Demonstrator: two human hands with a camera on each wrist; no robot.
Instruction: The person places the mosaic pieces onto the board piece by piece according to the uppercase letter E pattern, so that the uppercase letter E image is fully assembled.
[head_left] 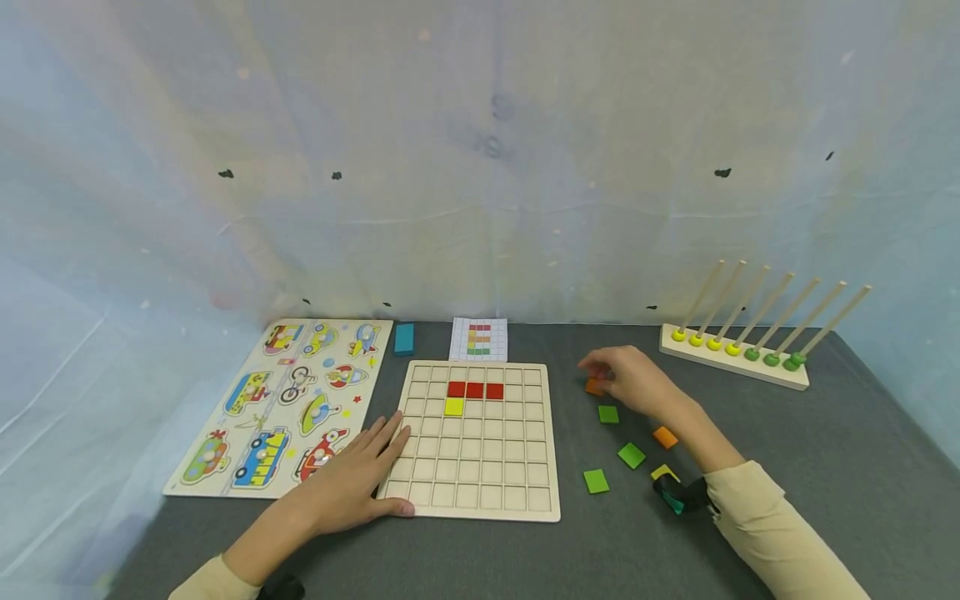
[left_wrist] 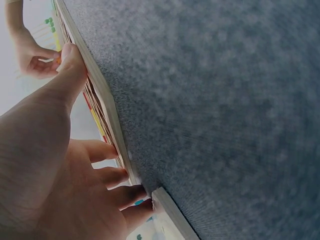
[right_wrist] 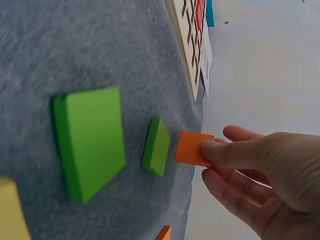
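Note:
My left hand (head_left: 347, 483) is spread over the left edge and near corner of a wooden grid board (head_left: 487, 506). Its thumb lies along the near edge, and the fingertips touch the left side. Three red tiles (head_left: 475, 391) sit in a row on the board, with a yellow tile (head_left: 453, 407) below the leftmost one. To the board's right, my right hand (head_left: 636, 382) pinches an orange square tile (right_wrist: 191, 148) between thumb and fingers. Close by on the cloth are a green tile (head_left: 608, 414) and another orange tile (head_left: 665, 437).
More green tiles (head_left: 632, 455) and a partly covered yellow tile (head_left: 664, 472) lie nearer the right sleeve. Behind the board is a printed pattern card (head_left: 479, 329), with a blue block (head_left: 404, 339) beside it. A vehicle puzzle (head_left: 262, 400) lies left; a bead-and-peg stand (head_left: 735, 358) occupies the back right.

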